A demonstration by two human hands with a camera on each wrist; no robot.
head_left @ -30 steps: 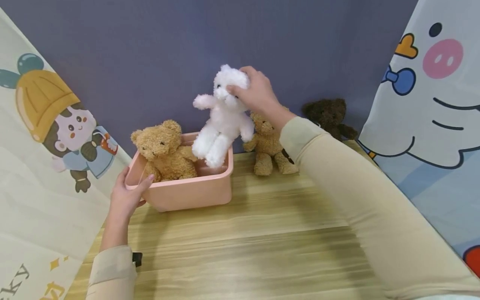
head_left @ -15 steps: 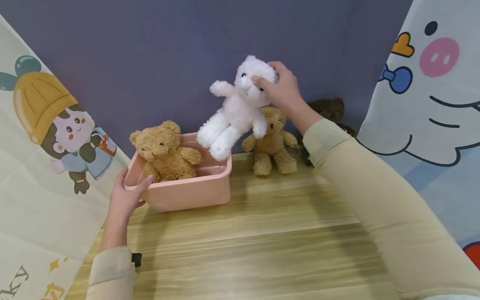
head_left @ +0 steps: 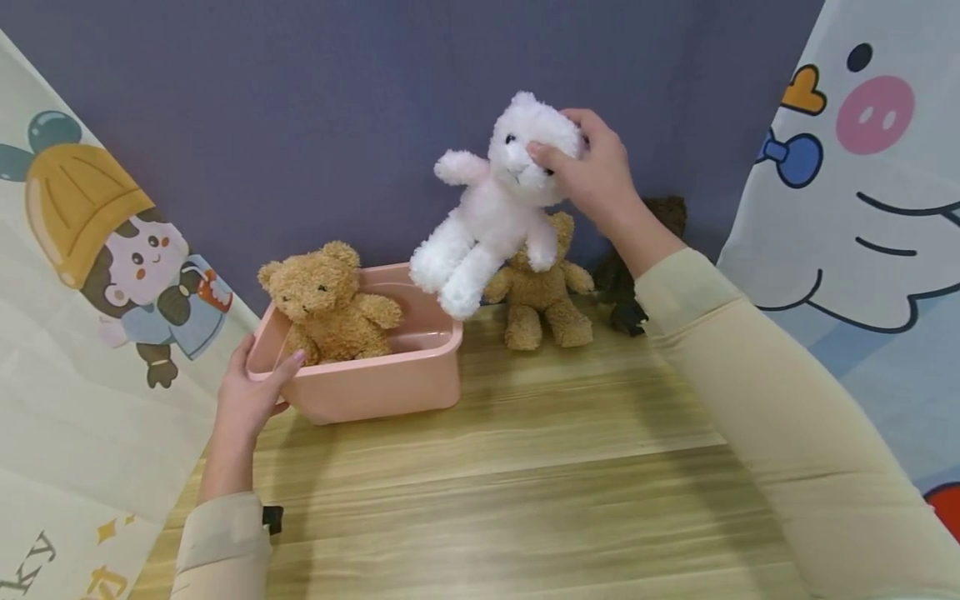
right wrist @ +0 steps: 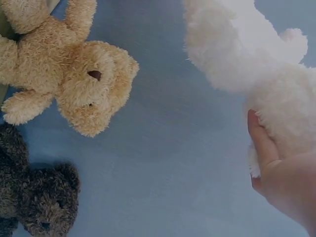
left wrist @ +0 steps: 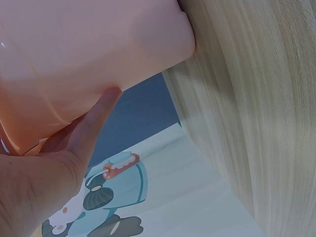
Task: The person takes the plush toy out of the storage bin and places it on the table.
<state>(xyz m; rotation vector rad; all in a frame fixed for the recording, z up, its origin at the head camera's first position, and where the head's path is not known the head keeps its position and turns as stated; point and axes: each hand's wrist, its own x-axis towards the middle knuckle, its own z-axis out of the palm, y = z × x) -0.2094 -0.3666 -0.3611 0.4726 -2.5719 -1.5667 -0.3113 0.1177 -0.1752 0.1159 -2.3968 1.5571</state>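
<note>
My right hand (head_left: 600, 171) grips a white teddy bear (head_left: 498, 217) by its head, thumb across the face. The bear hangs tilted in the air, its feet close to the right rim of a pink bin (head_left: 375, 392). At the bin's left end, my left hand (head_left: 251, 392) holds the rim, thumb over the edge. In the left wrist view the thumb lies along the pink wall (left wrist: 98, 44). A light brown teddy bear (head_left: 330, 300) sits inside the bin, on its left side.
Right of the bin, a second light brown teddy bear (head_left: 543, 300) sits against the dark wall (head_left: 300, 108). Beside it is a dark brown teddy bear (right wrist: 44, 197), partly behind my right arm in the head view. Cartoon-printed sheets (head_left: 840, 250) flank the wooden table (head_left: 480, 508).
My right hand has moved up and to the right with the white teddy bear, lifting it from over the bin. The left hand and the bin have stayed put.
</note>
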